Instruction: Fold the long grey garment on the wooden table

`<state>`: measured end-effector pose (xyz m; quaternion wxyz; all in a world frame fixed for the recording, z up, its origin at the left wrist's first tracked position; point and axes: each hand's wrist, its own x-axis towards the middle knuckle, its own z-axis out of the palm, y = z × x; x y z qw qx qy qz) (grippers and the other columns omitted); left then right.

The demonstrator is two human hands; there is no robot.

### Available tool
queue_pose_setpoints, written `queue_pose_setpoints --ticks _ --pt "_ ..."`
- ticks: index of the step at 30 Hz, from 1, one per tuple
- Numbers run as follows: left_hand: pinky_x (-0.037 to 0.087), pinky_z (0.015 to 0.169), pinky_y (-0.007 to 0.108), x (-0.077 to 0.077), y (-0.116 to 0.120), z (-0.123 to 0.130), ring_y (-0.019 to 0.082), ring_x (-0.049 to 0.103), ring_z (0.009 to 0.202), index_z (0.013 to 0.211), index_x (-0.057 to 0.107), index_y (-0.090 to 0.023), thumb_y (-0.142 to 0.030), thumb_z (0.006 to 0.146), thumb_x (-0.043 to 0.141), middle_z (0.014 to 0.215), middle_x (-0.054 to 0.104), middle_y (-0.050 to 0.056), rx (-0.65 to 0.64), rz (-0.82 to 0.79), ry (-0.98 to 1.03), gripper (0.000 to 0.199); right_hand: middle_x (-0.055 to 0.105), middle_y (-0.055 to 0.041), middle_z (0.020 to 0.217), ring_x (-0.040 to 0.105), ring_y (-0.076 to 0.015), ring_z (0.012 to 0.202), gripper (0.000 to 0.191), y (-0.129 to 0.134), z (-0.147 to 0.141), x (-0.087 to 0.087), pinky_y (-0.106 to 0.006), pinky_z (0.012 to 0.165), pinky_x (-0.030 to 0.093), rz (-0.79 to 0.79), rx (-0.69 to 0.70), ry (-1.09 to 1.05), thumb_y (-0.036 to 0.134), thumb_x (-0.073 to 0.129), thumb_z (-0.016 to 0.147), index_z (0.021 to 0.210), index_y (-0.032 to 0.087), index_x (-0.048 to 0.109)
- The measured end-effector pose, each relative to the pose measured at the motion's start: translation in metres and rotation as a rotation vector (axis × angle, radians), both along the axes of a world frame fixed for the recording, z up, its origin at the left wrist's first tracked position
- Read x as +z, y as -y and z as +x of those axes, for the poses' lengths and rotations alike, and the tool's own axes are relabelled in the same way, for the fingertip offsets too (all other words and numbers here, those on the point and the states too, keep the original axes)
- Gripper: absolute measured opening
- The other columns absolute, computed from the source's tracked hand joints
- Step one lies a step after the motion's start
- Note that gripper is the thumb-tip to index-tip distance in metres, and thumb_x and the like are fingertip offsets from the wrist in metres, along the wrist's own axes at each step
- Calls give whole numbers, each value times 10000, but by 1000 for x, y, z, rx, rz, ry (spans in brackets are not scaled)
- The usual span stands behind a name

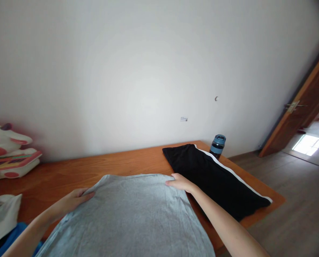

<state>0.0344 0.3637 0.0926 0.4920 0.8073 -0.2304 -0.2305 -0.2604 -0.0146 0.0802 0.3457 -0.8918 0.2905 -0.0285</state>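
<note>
A grey garment (pixel 132 217) lies spread flat on the wooden table (pixel 95 164) in front of me. My left hand (pixel 75 200) rests on its far left corner, fingers pinching the cloth's edge. My right hand (pixel 179 182) grips the far right corner of the same garment. To the right lies a folded black garment with a white stripe (pixel 215 178), close to my right forearm.
A blue bottle (pixel 217 145) stands at the table's far right corner by the white wall. Colourful toys (pixel 6 157) sit at the far left. White and blue cloth (pixel 2 217) lies at the near left. An open wooden door (pixel 301 110) is at the right.
</note>
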Motion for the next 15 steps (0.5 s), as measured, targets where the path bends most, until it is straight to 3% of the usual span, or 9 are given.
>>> queue_pose_setpoints --ticks 3,4,8,10,12,15 --pt "582 878 524 11 15 19 352 731 921 681 764 -324 -525 486 903 790 787 -59 -216 20 -153 312 718 -25 835 659 -179 780 208 2 -15 8 -226 613 403 66 6 60 370 695 830 872 167 677" --pt "572 902 526 18 24 25 349 725 956 714 771 -331 -508 503 906 812 790 -73 -218 3 -162 307 710 -15 826 651 -174 781 196 3 -23 12 -224 618 403 83 2 87 366 685 838 874 173 671" --pt "570 907 490 68 89 38 327 703 1020 848 777 -289 -428 576 914 877 789 -73 -244 -36 -193 334 682 2 784 625 -170 745 178 12 -69 39 -232 613 399 200 -74 271 373 665 846 862 197 642" --pt "578 879 451 102 143 34 311 699 1006 875 763 -228 -391 607 911 865 781 -53 -303 -52 -148 346 683 -4 781 630 -183 737 218 22 -99 57 -244 610 411 267 -165 364 420 669 840 856 205 637" --pt "577 857 433 134 212 21 304 699 967 906 746 -155 -416 667 881 857 775 -18 -376 -20 -18 379 700 -18 799 653 -206 753 264 38 -130 73 -260 618 442 308 -270 405 473 665 834 871 212 648" --pt "517 962 434 165 336 -20 287 675 1030 1038 703 -29 -502 916 620 1021 761 91 -432 32 538 496 747 -60 906 696 -261 851 318 75 -173 83 -306 679 504 214 -448 403 509 647 837 949 214 687"
